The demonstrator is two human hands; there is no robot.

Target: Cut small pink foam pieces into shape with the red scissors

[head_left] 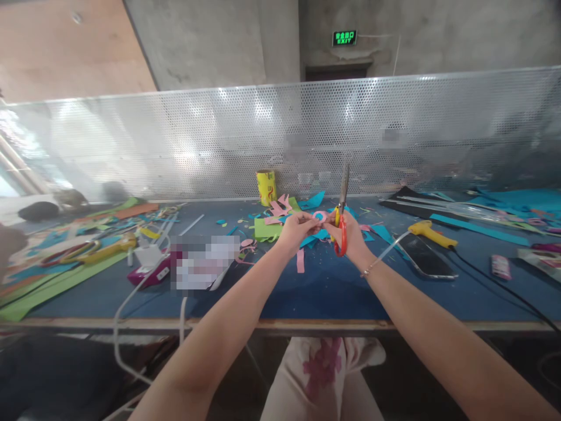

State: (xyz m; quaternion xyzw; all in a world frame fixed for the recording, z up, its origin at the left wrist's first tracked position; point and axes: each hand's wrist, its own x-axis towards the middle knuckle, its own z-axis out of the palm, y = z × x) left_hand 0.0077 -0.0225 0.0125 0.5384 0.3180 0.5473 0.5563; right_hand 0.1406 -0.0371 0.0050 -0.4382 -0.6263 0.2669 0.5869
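My left hand (298,233) is closed, fingertips pinching a small round piece (319,217) in pink and blue, perhaps foam or paper. My right hand (354,237) has scissors (344,190) with red and yellow handles hooked in its fingers, blades pointing up. Its fingertips also reach the right edge of the round piece. Pink scraps (280,209), a green sheet (265,230) and blue scraps (312,200) lie behind and around both hands on the blue tabletop (324,298). A pink strip (300,261) lies just in front of them.
A yellow roll (266,187) stands before the perforated metal screen (228,140). Left are a purple power strip (151,272) and a partly blurred phone-like slab (217,280). A yellow glue gun (432,234) and dark phone (425,257) lie right. Cut sheets (56,280) spread far left.
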